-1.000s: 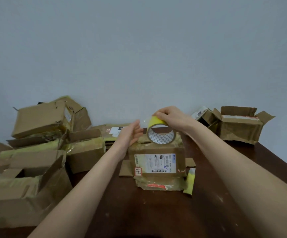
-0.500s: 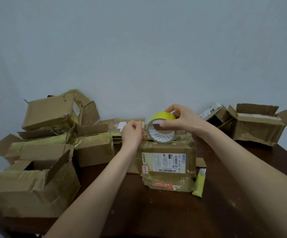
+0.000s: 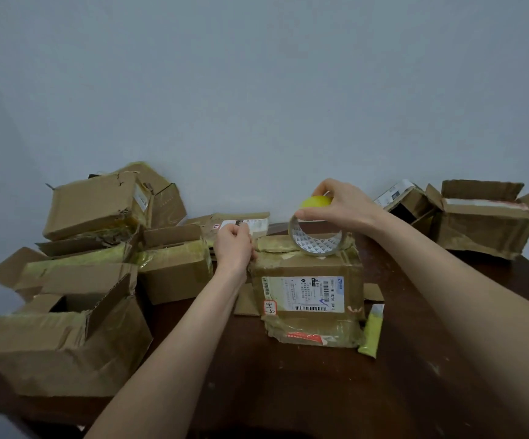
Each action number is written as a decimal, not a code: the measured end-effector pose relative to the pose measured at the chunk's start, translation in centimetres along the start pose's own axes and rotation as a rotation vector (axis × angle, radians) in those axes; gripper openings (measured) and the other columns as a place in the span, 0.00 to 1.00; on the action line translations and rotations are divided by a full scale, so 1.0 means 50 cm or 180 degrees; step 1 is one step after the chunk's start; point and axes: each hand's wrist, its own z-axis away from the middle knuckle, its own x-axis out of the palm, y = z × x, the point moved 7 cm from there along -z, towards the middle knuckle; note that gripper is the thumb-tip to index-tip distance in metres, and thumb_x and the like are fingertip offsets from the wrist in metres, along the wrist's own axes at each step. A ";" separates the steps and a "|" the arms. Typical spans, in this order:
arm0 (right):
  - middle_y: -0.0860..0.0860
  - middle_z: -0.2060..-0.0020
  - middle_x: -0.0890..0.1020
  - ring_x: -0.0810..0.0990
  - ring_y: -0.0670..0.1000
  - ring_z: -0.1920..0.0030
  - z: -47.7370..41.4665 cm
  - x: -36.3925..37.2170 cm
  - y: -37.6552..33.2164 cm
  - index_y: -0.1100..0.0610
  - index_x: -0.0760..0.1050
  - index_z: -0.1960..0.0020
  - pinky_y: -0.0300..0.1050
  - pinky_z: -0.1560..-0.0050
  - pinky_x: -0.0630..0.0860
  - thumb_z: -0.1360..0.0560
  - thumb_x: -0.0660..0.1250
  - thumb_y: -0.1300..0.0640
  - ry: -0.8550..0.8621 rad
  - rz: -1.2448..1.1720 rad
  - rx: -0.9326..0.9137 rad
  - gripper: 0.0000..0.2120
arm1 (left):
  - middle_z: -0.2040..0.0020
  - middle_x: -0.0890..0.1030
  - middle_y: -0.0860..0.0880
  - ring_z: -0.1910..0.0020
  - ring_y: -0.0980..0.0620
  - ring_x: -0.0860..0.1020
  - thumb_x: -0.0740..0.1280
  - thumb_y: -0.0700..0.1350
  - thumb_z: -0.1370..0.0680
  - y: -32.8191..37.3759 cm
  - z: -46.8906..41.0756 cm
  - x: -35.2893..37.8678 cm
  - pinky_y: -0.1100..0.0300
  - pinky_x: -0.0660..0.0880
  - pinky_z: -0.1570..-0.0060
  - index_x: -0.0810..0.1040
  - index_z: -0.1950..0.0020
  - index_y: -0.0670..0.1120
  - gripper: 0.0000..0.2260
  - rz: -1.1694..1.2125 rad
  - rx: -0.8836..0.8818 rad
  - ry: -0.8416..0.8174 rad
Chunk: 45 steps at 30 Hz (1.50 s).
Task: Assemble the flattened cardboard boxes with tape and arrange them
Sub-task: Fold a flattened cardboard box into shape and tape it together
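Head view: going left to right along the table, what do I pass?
In order: open box at near left → taped box → left hand → labelled box → yellow strip → open box at far right.

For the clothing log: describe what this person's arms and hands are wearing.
Both arms are bare to the frame's edge: no sleeve shows on the left forearm or right forearm. The left hand and right hand wear no gloves; no watch, bracelet or ring is visible.
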 end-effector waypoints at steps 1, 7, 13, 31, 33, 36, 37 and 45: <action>0.49 0.52 0.77 0.78 0.50 0.54 0.006 0.000 0.009 0.53 0.74 0.46 0.49 0.54 0.77 0.33 0.75 0.41 -0.0006 -0.0248 0.0070 0.23 | 0.73 0.69 0.49 0.81 0.56 0.69 0.59 0.41 0.19 -0.005 -0.001 -0.003 0.58 0.69 0.71 0.66 0.66 0.44 0.15 0.0056 -0.0050 0.0009; 0.47 0.53 0.78 0.77 0.50 0.51 0.008 -0.007 -0.002 0.50 0.79 0.49 0.44 0.53 0.73 0.34 0.74 0.38 0.0070 -0.0013 -0.0167 0.20 | 0.68 0.65 0.48 0.74 0.54 0.64 0.58 0.38 0.20 -0.014 -0.007 -0.011 0.65 0.61 0.80 0.63 0.63 0.46 0.12 0.0017 -0.0081 0.0025; 0.48 0.46 0.79 0.76 0.51 0.45 -0.007 0.012 -0.035 0.46 0.79 0.44 0.52 0.42 0.76 0.36 0.73 0.35 -0.0217 0.0658 -0.0240 0.24 | 0.67 0.71 0.49 0.72 0.55 0.68 0.60 0.40 0.20 -0.056 -0.005 -0.042 0.67 0.63 0.80 0.69 0.60 0.43 0.09 -0.0271 -0.0329 0.0102; 0.48 0.42 0.77 0.76 0.49 0.43 0.025 0.017 0.018 0.50 0.68 0.32 0.44 0.47 0.72 0.30 0.72 0.42 0.0160 -0.0325 0.0080 0.30 | 0.30 0.65 0.55 0.29 0.54 0.63 0.73 0.62 0.34 0.051 0.057 0.081 0.53 0.62 0.30 0.55 0.24 0.47 0.46 -0.2594 0.1536 -0.1786; 0.48 0.48 0.78 0.79 0.47 0.50 0.034 0.018 0.051 0.53 0.70 0.36 0.41 0.55 0.73 0.31 0.75 0.46 0.0135 -0.1051 0.0337 0.28 | 0.26 0.63 0.50 0.27 0.50 0.60 0.71 0.72 0.42 0.037 0.057 0.123 0.49 0.61 0.29 0.54 0.23 0.49 0.55 -0.3409 0.1829 -0.2165; 0.53 0.51 0.83 0.83 0.52 0.50 0.048 0.026 0.093 0.56 0.75 0.38 0.47 0.48 0.78 0.32 0.76 0.52 -0.0052 -0.1828 0.0478 0.26 | 0.30 0.70 0.50 0.33 0.49 0.68 0.67 0.76 0.44 0.011 0.045 0.139 0.48 0.68 0.34 0.60 0.26 0.51 0.53 -0.3624 0.1810 -0.2267; 0.53 0.52 0.84 0.83 0.52 0.49 0.052 0.022 0.097 0.54 0.77 0.39 0.47 0.47 0.78 0.33 0.77 0.53 -0.0044 -0.1964 0.0436 0.23 | 0.32 0.71 0.51 0.34 0.50 0.70 0.65 0.77 0.44 0.009 0.046 0.138 0.48 0.69 0.36 0.62 0.28 0.51 0.51 -0.3595 0.1857 -0.2230; 0.46 0.41 0.79 0.76 0.46 0.40 0.037 -0.033 0.054 0.49 0.78 0.37 0.39 0.44 0.72 0.29 0.73 0.46 0.0166 -0.1005 -0.0008 0.22 | 0.22 0.54 0.45 0.24 0.48 0.56 0.63 0.71 0.31 0.000 0.063 0.130 0.49 0.56 0.26 0.49 0.22 0.43 0.49 -0.4170 0.2065 -0.2379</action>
